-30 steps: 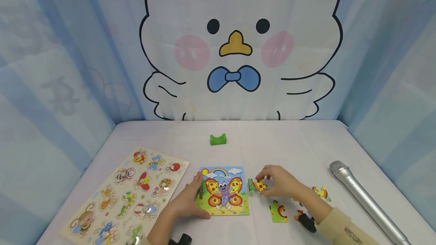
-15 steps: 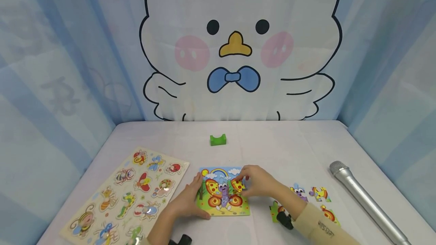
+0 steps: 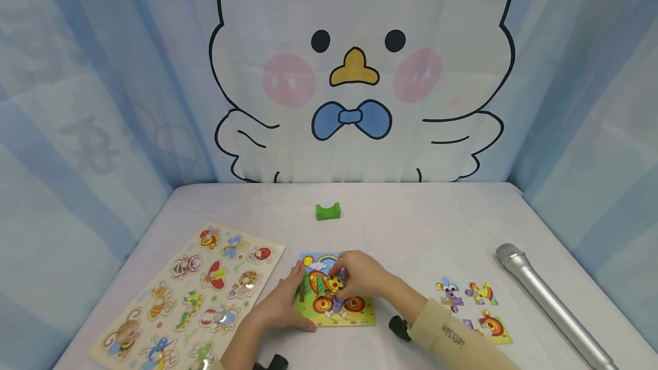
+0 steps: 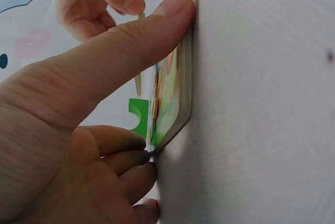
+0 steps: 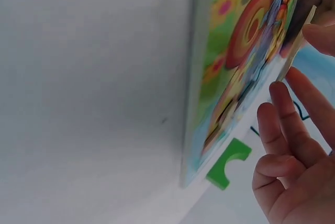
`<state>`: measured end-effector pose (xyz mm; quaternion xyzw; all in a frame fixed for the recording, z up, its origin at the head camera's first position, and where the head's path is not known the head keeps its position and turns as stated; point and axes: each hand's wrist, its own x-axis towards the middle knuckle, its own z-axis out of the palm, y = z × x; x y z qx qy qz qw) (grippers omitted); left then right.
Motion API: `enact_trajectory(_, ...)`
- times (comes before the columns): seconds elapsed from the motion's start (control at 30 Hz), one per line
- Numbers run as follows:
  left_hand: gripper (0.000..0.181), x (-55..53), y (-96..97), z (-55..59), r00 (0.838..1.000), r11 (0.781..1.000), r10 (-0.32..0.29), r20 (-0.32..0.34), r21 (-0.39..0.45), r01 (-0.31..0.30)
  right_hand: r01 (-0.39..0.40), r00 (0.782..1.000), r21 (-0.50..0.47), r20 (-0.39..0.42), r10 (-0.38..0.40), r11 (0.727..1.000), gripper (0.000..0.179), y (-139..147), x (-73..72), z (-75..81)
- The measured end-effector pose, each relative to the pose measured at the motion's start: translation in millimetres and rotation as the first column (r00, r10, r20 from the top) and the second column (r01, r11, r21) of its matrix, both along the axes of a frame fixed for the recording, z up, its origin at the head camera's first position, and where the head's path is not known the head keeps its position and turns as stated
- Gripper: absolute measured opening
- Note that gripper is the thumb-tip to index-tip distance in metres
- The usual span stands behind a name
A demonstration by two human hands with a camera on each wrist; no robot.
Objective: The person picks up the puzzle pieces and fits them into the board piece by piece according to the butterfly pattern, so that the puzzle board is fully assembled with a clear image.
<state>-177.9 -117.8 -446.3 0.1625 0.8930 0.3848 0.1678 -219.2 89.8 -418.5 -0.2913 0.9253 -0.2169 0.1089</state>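
Right hand (image 3: 364, 274) pinches thin yellow puzzle piece with red spots (image 3: 336, 285) above square colourful butterfly puzzle board (image 3: 367, 314) – placing step, I judge. Left hand (image 3: 281, 304) braces board's left and near edges, fingers wide – next move probably calls for aligning piece with printed wing.

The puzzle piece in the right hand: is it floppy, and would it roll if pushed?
The piece is probably stiff: its edge shows no sag in the right wrist view. It's likely light, since it looks thin and the right hand pinches it between thumb and fingers. Lying flat, it should slide rather than roll.
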Motion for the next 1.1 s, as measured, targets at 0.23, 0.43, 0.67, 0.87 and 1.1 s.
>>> enact_trajectory(0.23,0.118,-1.6,-0.5,-1.2,1.000,1.000,-0.003,0.013,0.004,0.003,-0.013,0.999,0.023,-0.029,0.014,1.000,0.036,-17.8,-1.2,1.0)
enact_trajectory(0.43,0.118,-2.7,-0.8,-1.1,1.000,1.000,-0.010,0.007,0.013,0.010,-0.002,1.000,0.029,-0.011,0.002,1.000,0.036,-26.6,-4.3,-0.8)
enact_trajectory(0.67,0.118,-3.5,-1.3,-2.9,1.000,1.000,-0.018,0.000,0.004,0.018,0.016,1.000,0.039,0.010,-0.017,0.999,0.035,-32.3,-5.4,-2.2)
enact_trajectory(0.87,0.117,-3.5,-1.7,-3.2,1.000,1.000,-0.010,0.005,0.016,0.010,0.020,1.000,0.058,-0.003,-0.020,0.998,0.036,-33.7,-5.0,-2.5)
enact_trajectory(1.1,0.117,-2.0,-0.8,-1.2,1.000,1.000,-0.005,0.003,0.013,0.005,0.030,0.999,0.071,-0.013,-0.029,0.997,0.036,-35.5,-5.2,-1.5)
